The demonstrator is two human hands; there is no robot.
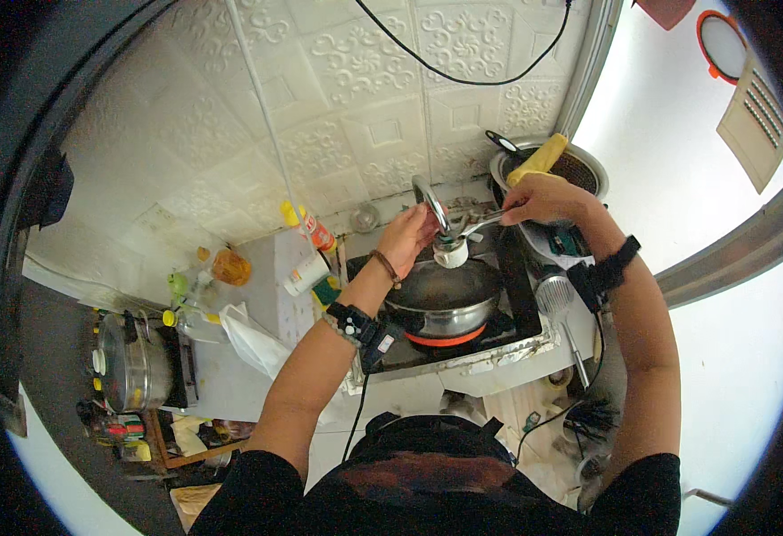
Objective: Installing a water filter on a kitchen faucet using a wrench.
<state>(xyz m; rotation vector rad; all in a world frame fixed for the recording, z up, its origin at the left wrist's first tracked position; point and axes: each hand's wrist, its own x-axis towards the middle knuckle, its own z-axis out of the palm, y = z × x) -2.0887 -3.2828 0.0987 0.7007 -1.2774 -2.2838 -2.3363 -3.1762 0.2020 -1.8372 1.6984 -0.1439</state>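
Note:
My left hand (409, 238) grips the curved chrome faucet (425, 196) from its left side, fingers partly hidden behind it. My right hand (536, 198) is closed on the handle of a metal wrench (482, 218), whose head is at the faucet's lower fitting, just above a round white attachment (450, 254). Beneath these, a steel pan (445, 304) with an orange band under it sits in the metal-rimmed sink or recess (523, 295); which of the two it is, I cannot tell.
Bottles (315, 228), a white container (305, 275) and plastic bag (262, 348) lie on the left counter (275, 295). A lidded pot (123, 357) stands at far left. At right are a bowl (592, 166), yellow cloth (543, 156) and slotted utensil (554, 295). A tiled wall (382, 134) rises behind.

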